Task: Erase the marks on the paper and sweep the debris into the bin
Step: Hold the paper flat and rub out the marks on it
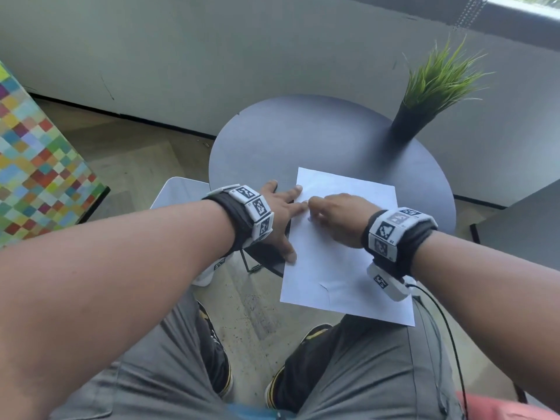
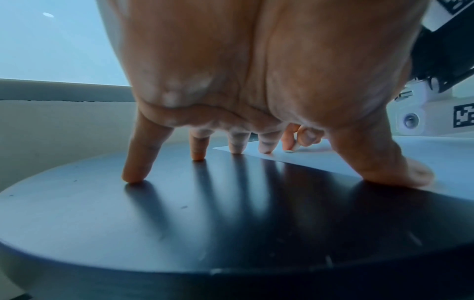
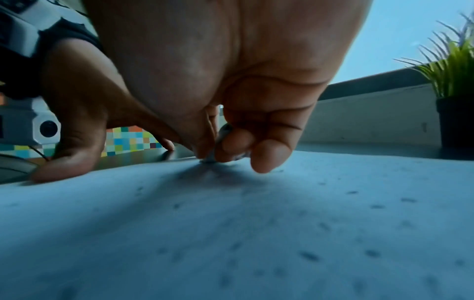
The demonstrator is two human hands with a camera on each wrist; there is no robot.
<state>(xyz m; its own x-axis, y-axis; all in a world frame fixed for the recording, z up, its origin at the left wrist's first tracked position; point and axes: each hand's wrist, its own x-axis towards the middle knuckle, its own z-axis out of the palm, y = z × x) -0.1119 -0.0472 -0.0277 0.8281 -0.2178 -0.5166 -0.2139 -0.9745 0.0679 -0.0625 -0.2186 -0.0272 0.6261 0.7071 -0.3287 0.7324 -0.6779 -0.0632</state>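
Round dark table: left hand splayed flat pins paper; beside it, right hand pinches eraser.

grey wall, round dark table

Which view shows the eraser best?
Right wrist. The eraser shows there as a small grey piece pinched in the right hand fingertips, pressed onto the paper. In the head view the right hand hides it. The left wrist view shows only a pale tip under distant fingers.
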